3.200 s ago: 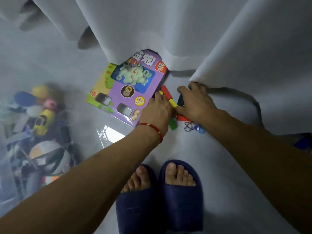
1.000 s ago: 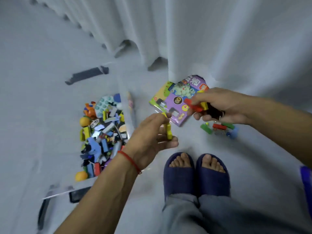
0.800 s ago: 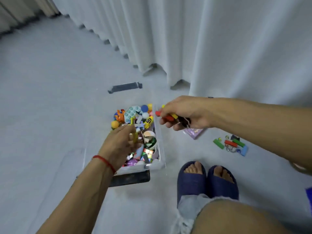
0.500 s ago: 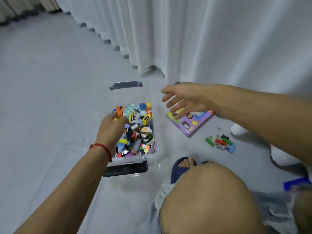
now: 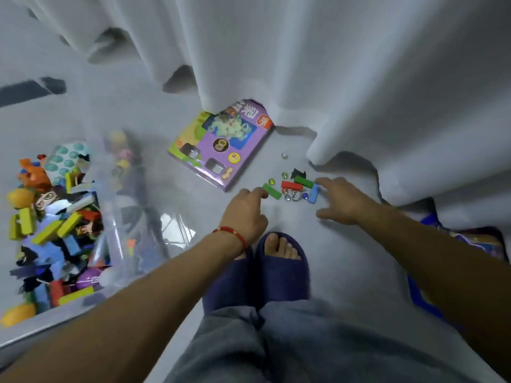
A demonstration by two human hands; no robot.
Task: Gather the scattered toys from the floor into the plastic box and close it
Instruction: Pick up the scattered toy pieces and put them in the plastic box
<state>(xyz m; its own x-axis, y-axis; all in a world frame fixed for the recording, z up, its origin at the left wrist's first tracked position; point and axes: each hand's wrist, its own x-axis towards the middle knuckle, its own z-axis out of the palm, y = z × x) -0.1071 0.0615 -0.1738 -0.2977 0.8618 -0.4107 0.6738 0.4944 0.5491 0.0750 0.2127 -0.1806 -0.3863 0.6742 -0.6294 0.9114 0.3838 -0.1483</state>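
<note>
Head view, near to far: grey trousers (image 5: 276, 341) and dark blue slippers (image 5: 279, 261) on a pale grey floor (image 5: 345, 261). Left: clear plastic box (image 5: 110, 239), lid off, packed with bright toys (image 5: 52, 225). Left hand (image 5: 244, 214), red cord at wrist, forefinger touching a green block (image 5: 271, 190); right hand (image 5: 343, 201), fingers spread, forefinger on a blue block (image 5: 313, 193). Between them a red block (image 5: 291, 185), marbles. Farther: purple toy pack (image 5: 221, 146), print unreadable, tucked under a white curtain (image 5: 331, 64).

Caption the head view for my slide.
Both hands, left and right, reach for small blocks on the floor beside the open toy box.
</note>
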